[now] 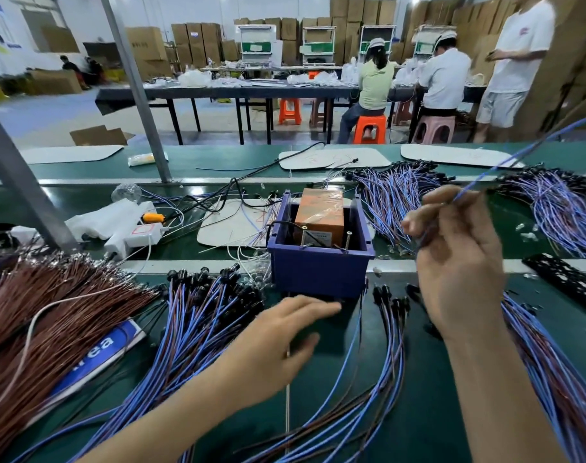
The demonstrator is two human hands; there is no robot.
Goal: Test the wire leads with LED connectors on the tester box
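The left hand point(278, 345) is lying flat and relaxed over the green tabletop point(321, 406), fingers straight and gripping nothing, its fingertips just beside the near wall of the blue tester box point(318, 275). The right hand point(458, 262) is hovering raised to the right of the box, pinching one blue wire lead point(505, 162) between thumb and fingers; the lead is running up and away toward the far right. The tester box is sitting in the middle of the tabletop with an orange block point(320, 212) standing inside it. A bundle of blue leads with black connectors point(198, 322) is lying near left of the box, and a smaller group point(391, 305) is lying near right. Brown wires point(50, 312) are fanning out at the left edge, and more blue leads point(402, 195) are piling up far right of the box.
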